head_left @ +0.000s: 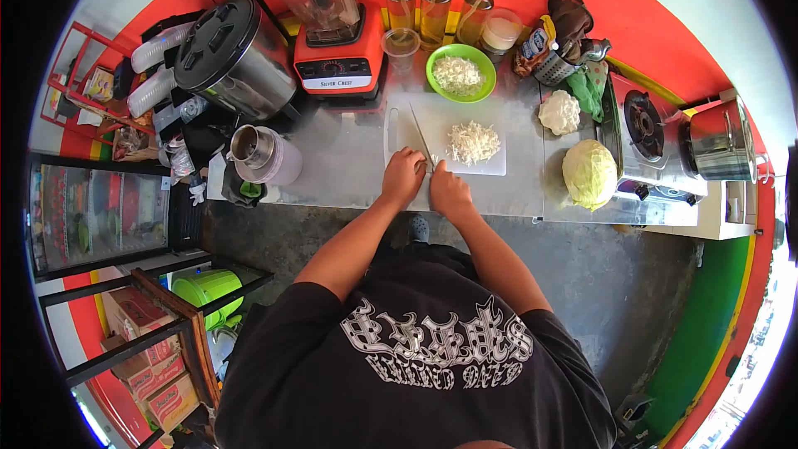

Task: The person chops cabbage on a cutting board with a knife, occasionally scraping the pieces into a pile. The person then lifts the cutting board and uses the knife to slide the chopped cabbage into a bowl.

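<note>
My right hand [450,189] is wrapped round the handle of a kitchen knife [421,135], whose long blade points away from me over the white cutting board [402,127]. Just left of the blade, my left hand [404,175] is closed with its fingers curled down at the board's near edge. Whatever lies under those fingers is hidden. A heap of shredded cabbage [474,143] sits on the board's right half, and a few pale shreds lie by the knife. Behind the board, a green bowl [488,71] holds more shreds.
A whole cabbage [589,175] and a white lumpy piece [559,112] lie right of the board, near a gas stove [644,125] with a pot [721,141]. Pump bottles [435,4] and a red blender [337,62] stand behind. Leftward are a steel jug [252,148] and a large lidded container [237,58].
</note>
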Demonstrator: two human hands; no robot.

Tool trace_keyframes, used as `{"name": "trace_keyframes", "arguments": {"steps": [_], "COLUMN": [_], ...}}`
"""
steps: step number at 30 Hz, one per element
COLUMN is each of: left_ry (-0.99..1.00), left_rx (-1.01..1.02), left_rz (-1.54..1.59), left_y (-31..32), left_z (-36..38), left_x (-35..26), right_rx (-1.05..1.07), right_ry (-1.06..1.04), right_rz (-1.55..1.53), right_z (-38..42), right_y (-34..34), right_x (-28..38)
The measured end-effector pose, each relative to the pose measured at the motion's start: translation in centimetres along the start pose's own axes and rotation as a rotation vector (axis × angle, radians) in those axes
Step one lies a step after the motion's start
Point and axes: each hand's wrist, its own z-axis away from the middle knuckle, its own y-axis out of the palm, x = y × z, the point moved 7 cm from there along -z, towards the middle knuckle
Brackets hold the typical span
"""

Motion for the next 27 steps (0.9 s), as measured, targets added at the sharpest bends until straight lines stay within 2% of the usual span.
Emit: {"name": "trace_keyframes", "arguments": {"steps": [6,9,11,15,19,21,27], "left_ry": [0.053,0.009,0.072,0.094,0.081,0.077,0.176], "left_rx": [0.032,0.004,-0.058,-0.049,-0.016,-0.004,0.032], "left_rz": [0.024,-0.001,0.012,0.026,-0.038,-0.039,-0.027], "left_y": [0.1,0.2,-0.3,0.0,-0.1,-0.1,-0.8], "left_z": [0.0,-0.1,0.1,0.1,0.3,0.4,-0.3], "left_x": [-0.1,-0.1,-0.5,-0.4,-0.1,0.0,0.3], "right_rx": [0.034,0.013,-0.001,-0.024,-0.029,-0.056,-0.106], "right_ry": [-0.023,0.015,-0.002,-0.045,-0.008,0.099,0.147], "right_rz": [0.045,0.039,0.023,0.011,0.026,-0.022,-0.06], "right_z": [0.8,0.7,-0.1,0.2,1.8,2.1,2.8], "right_y": [-0.3,0.6,0.8,0.6,-0.3,-0.6,-1.0], "right_x": [0.5,0.2,-0.1,-0.7,-2.2,-3.5,-3.3]}}
